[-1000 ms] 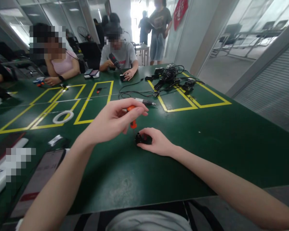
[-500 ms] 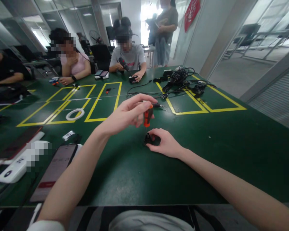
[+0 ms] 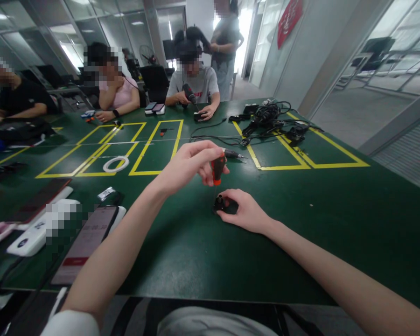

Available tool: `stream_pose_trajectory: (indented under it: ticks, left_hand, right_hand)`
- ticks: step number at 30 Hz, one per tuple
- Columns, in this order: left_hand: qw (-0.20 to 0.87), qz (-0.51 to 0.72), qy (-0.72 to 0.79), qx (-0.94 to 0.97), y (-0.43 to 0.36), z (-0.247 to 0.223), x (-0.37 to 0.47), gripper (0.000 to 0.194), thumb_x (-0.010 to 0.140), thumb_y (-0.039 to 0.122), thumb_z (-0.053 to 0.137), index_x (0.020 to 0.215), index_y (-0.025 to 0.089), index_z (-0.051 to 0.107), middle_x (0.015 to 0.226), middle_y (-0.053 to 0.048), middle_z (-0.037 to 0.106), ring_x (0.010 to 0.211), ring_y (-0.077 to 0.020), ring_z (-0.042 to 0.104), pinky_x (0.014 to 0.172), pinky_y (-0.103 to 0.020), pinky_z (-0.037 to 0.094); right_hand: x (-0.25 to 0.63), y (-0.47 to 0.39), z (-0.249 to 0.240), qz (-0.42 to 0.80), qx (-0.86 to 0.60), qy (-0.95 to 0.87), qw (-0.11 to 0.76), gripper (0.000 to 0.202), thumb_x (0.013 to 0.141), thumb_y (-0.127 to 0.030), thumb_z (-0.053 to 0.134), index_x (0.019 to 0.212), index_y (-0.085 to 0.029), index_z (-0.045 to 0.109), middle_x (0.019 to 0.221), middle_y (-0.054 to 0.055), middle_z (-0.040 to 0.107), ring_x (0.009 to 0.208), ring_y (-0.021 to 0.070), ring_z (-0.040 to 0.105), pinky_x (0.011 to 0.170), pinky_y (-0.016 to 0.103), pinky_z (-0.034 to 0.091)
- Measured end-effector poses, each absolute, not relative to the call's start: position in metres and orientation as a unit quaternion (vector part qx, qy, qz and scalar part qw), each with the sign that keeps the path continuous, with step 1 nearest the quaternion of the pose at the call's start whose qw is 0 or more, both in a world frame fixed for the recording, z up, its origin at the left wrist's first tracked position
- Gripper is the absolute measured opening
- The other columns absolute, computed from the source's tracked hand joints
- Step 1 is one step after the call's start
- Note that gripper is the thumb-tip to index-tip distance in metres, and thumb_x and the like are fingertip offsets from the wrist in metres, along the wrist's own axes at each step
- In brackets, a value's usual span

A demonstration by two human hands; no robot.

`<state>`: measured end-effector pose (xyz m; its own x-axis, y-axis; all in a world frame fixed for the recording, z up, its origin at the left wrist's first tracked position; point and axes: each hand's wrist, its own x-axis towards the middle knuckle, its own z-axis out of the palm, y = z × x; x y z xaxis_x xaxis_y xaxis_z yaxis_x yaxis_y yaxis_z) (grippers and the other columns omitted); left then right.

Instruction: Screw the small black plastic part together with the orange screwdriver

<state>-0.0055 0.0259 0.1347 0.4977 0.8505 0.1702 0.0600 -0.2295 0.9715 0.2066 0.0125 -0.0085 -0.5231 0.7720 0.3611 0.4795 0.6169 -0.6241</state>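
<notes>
My left hand is closed around the orange-and-black handle of a small screwdriver, held upright with its thin shaft pointing down. Below it, my right hand grips a small black part against the green table, thumb and fingers on its right side. A short round post stands up from this part. The screwdriver's tip comes down at the part's far left side; whether it touches a screw is too small to tell. Just behind my left fingers lies a dark pen-like tool with a metal tip.
Phones, a white power bank and a small packet lie at the left. A white tape roll rests on yellow-taped rectangles. Tangled black cables are at the back right. Across the table, a co-worker holds a power driver.
The whole view has shifted slightly, so the table things appear further right. Both hands keep their grips, and the screwdriver stays over the black part. The standing person in the background has turned.
</notes>
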Motion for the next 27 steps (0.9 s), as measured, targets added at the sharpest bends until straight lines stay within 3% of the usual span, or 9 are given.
stream_pose_trajectory:
  ticks: [6,10,15,22,27]
  left_hand:
    - [0.458,0.403,0.339,0.716,0.023,0.136,-0.004,0.030,0.096,0.040,0.066,0.111,0.016,0.074,0.086,-0.004,0.077,0.061,-0.0093,0.064,0.055,-0.019,0.047]
    - [0.393,0.426,0.323,0.748,0.021,0.137,-0.005,0.027,0.097,0.035,0.062,0.105,0.015,0.079,0.093,-0.006,0.077,0.080,-0.0133,0.068,0.070,-0.022,0.055]
    - [0.375,0.413,0.321,0.765,0.017,0.140,-0.005,0.030,0.097,0.028,0.056,0.113,0.015,0.079,0.101,-0.007,0.079,0.071,-0.0112,0.066,0.062,-0.021,0.053]
    - [0.471,0.360,0.311,0.743,0.013,0.143,-0.005,0.031,0.098,0.041,0.063,0.087,0.013,0.073,0.088,-0.009,0.078,0.066,-0.0114,0.066,0.045,-0.017,0.039]
    - [0.530,0.365,0.294,0.707,0.022,0.138,-0.009,0.038,0.100,0.047,0.058,0.091,0.012,0.070,0.090,-0.009,0.077,0.057,-0.0093,0.060,0.047,-0.019,0.046]
  right_hand:
    - [0.206,0.012,-0.008,0.227,-0.371,-0.844,0.314,0.024,0.082,-0.021,0.078,0.105,-0.018,0.070,0.091,0.003,0.073,0.081,0.0210,0.068,0.078,0.034,0.052]
    - [0.206,0.012,-0.009,0.225,-0.373,-0.843,0.315,0.025,0.082,-0.021,0.078,0.105,-0.019,0.070,0.091,0.003,0.073,0.081,0.0206,0.067,0.079,0.033,0.051]
    - [0.205,0.013,-0.012,0.223,-0.367,-0.844,0.321,0.026,0.081,-0.021,0.078,0.106,-0.019,0.069,0.093,0.003,0.074,0.082,0.0208,0.068,0.080,0.034,0.053]
    - [0.206,0.012,-0.013,0.224,-0.367,-0.842,0.325,0.024,0.082,-0.020,0.078,0.104,-0.020,0.069,0.095,0.003,0.074,0.083,0.0210,0.068,0.079,0.033,0.053]
    - [0.205,0.012,-0.012,0.218,-0.359,-0.846,0.328,0.024,0.082,-0.019,0.079,0.104,-0.019,0.068,0.093,0.003,0.074,0.080,0.0202,0.068,0.079,0.033,0.053]
